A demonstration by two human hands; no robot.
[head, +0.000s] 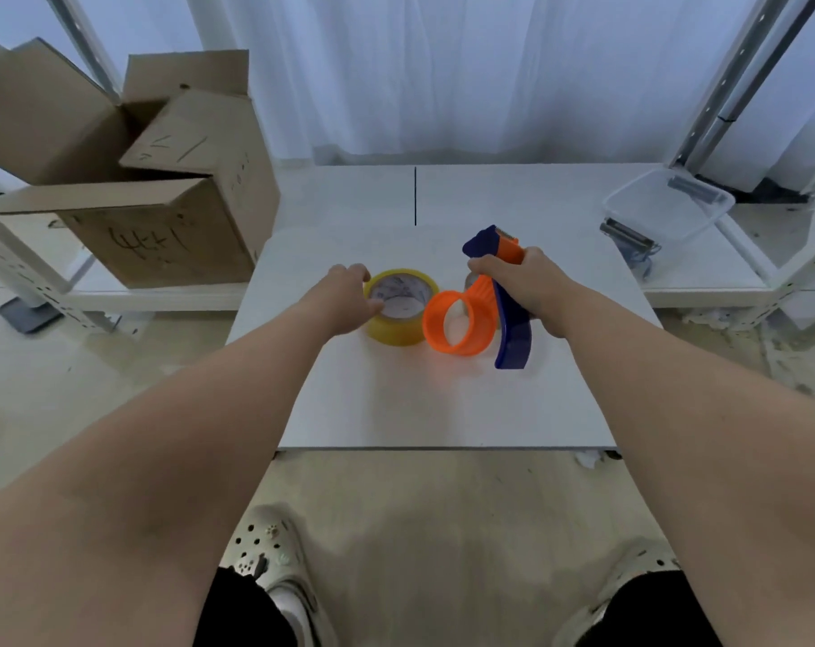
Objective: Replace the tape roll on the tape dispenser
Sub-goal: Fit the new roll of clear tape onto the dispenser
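Note:
A yellow tape roll (408, 315) lies flat on the white table (443, 403), left of centre. My left hand (347, 296) rests on its left rim, thumb at the inner core, fingers curled over the outer edge. My right hand (520, 282) grips the orange and blue tape dispenser (489, 291) around its middle, lifted and tilted. The dispenser's orange spool ring (459, 324) is bare and points toward me, right beside the roll. A greyish round thing shows partly behind the dispenser; I cannot tell what it is.
An open cardboard box (163, 189) stands on a low shelf at the left. A clear plastic container (667, 205) and a grey metal object (627, 238) sit at the back right. White curtains hang behind. Metal shelf frames flank both sides.

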